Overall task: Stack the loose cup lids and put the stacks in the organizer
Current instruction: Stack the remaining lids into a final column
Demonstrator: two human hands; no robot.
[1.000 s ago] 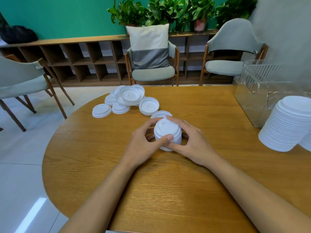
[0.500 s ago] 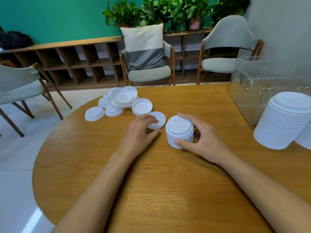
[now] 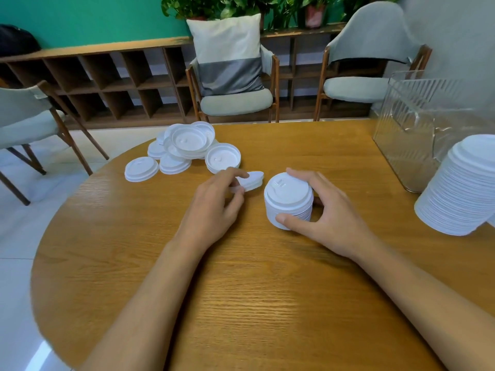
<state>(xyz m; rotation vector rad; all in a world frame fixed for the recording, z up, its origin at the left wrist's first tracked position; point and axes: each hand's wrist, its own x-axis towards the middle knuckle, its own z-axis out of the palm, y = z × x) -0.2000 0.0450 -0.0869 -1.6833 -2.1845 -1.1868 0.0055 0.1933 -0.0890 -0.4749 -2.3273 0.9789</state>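
Lid stack (image 3: 288, 200): short, upright on table (image 3: 241, 303), centre-right, close in front of person; not yet in organizer (image 3: 417, 121).
R hand (image 3: 332, 218): fingers curled round it, thumb at near base, others over far side & top rim. Holding it steady; looks like it's on the wood, not lifted.
L hand (image 3: 214, 207): thumb + fingers pinching single lid (image 3: 251, 180); lid tilted, one edge up off the wood, just left of the stack.
Changed: 1 s ago both hands cupped the stack. L let go, reached to the lid lying flat beside it, now has it tipped up.
Meaning: prob. the next lid for the top; stacking approx. mid-way, nothing binned from this batch.
Loose lids (image 3: 187, 145): heap back-left, overlapping, some upside down; well apart from R hand.
Tall stack (image 3: 460, 188): big leaning pile at right edge, beside organizer, outside it.
Organizer: clear ribbed bin, far right; contents can't tell.
Surface: round wood-grain top.
Room: teal wall, low cubby shelf (image 3: 107, 76), plants (image 3: 227, 6) on it, armchairs, one w/ cushion (image 3: 227, 49); pale tile floor (image 3: 16, 236).
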